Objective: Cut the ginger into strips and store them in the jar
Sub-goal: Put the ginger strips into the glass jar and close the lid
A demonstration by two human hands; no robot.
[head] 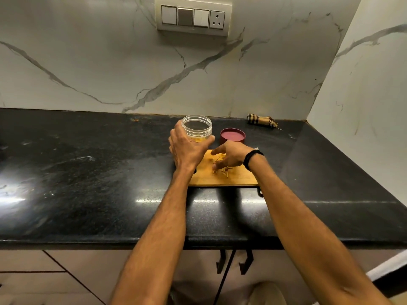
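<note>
A clear plastic jar without its lid stands at the far left corner of the wooden cutting board; some yellow ginger shows at its bottom. My left hand grips the jar's lower wall from the left and front. Pale ginger strips lie in a loose pile on the board. My right hand is bent over the pile, its fingertips gathering strips; a black band circles that wrist. The jar's dark red lid lies flat on the counter just right of the jar.
The board lies on a black stone counter against a marble wall. A small checked bundle lies at the back right near the corner. A black handle pokes out under the board's near right corner. The counter's front edge runs near my elbows.
</note>
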